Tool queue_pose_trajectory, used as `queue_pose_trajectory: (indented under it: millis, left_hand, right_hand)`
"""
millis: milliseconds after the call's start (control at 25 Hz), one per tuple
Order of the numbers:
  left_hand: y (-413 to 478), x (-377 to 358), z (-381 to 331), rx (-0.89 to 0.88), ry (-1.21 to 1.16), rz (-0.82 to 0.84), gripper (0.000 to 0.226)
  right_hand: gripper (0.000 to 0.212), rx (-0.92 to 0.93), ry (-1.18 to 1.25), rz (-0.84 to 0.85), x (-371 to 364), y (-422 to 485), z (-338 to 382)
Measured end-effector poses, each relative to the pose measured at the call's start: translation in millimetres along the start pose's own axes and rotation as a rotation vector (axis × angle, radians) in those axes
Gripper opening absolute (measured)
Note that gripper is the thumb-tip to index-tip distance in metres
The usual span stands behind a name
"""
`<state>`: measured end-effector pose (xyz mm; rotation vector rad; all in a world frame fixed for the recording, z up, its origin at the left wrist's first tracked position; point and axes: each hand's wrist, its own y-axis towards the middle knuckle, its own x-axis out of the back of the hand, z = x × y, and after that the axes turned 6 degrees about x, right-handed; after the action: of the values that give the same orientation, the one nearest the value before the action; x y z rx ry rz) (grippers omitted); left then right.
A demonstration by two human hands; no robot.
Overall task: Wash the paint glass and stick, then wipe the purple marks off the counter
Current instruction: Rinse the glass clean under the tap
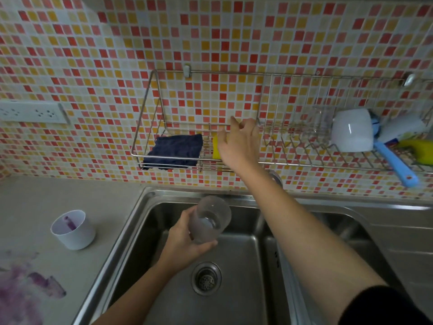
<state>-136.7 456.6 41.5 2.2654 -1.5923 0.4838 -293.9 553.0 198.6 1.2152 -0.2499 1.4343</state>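
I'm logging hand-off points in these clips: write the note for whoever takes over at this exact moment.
Left hand: holding the clear glass over the sink.
Right hand: up at the wall rack, on the yellow sponge, grip not confirmed.
White cup with a purple-stained stick stands on the counter.
Done: glass looks clear of paint.
Left: scrub glass, wash stick, wipe the purple marks; the dark cloth lies in the rack.
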Motion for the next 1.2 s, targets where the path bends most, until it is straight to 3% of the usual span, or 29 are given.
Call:
queue_pose_trajectory:
  millis: [160,320,400,520,640,760,880,1040,1200]
  left_hand:
    - [-1.0,-34.6,2.1,0.098,-0.195,0.049,0.078]
    - [-5.5,-64.5,17.6,0.195,-0.327,0.194,0.086]
    - [-8.7,-76.3,22.7,0.249,-0.341,0.237,0.083]
    - [-2.1,-86.8,20.3,0.29,-0.323,0.272,0.078]
    - [17.4,-88.9,9.8,0.282,-0.304,0.254,0.079]
    - [38.0,-92.8,4.9,0.312,-0.343,0.224,0.079]
    - [51.3,-101.4,5.8,0.339,-0.36,0.226,0.077]
    - [53.2,-109.8,4.9,0.362,-0.38,0.239,0.068]
    - [61.9,-115.5,12.0,0.377,-0.362,0.125,0.073]
  right_hand:
    - [0.04,0.01,0.084,-0.352,24.6,-63.8,-46.9]
    - [0.029,-0.312,0.177,-0.504,13.9,-122.3,-122.3]
    - [0.035,-0.513,0.17,-0.353,-7.9,-136.9,-163.1]
    - [0.066,-0.625,0.186,0.106,-46.2,-140.2,-214.9]
    - [0.084,-0.463,0.152,0.429,-75.5,-129.7,-235.0]
    - [0.091,-0.184,-0.06,0.641,-94.3,-125.7,-240.5]
    - [0.086,0.023,-0.286,0.785,-105.6,-128.5,-244.1]
    - [0.079,0.044,-0.412,0.869,-113.1,-127.4,-244.6]
    - [0.082,0.06,-0.434,0.871,-115.5,-129.2,-249.7]
